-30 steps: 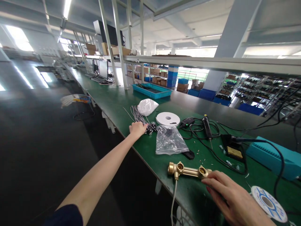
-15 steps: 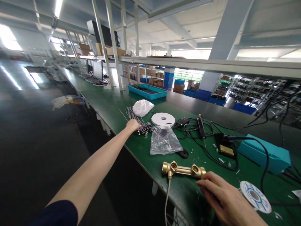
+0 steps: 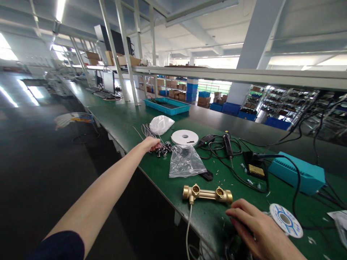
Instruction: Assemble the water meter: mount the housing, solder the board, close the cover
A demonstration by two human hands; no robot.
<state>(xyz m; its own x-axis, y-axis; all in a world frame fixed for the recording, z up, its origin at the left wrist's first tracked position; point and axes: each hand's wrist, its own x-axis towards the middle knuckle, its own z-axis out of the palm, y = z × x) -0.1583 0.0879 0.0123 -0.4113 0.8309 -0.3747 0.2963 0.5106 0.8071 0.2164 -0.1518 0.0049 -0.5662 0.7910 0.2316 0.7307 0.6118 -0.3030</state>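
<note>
My left hand (image 3: 151,143) reaches far out over the bench, its fingers closed on a cable in a bunch of thin grey cables (image 3: 146,130) with black and silver ends (image 3: 163,150). Exactly how many it grips is hidden. Nearer to me lies a brass pipe fitting (image 3: 207,194) with two round ports on top; a grey cable (image 3: 189,227) runs from its left end down over the bench edge. My right hand (image 3: 255,224) rests just right of the fitting, apart from it, fingers loosely bent and holding nothing visible.
A clear plastic bag (image 3: 185,164), a white bag (image 3: 162,124) and a white tape roll (image 3: 184,137) lie mid-bench. Rightward are a soldering iron (image 3: 227,144), a teal soldering station (image 3: 296,171) and a solder spool (image 3: 286,220). A blue tray (image 3: 166,106) stands farther back.
The view has swung slightly to the right. My left hand has drawn back a little among the cable ends, its fingertips now more visible. The right hand and brass fitting stay nearly still.
</note>
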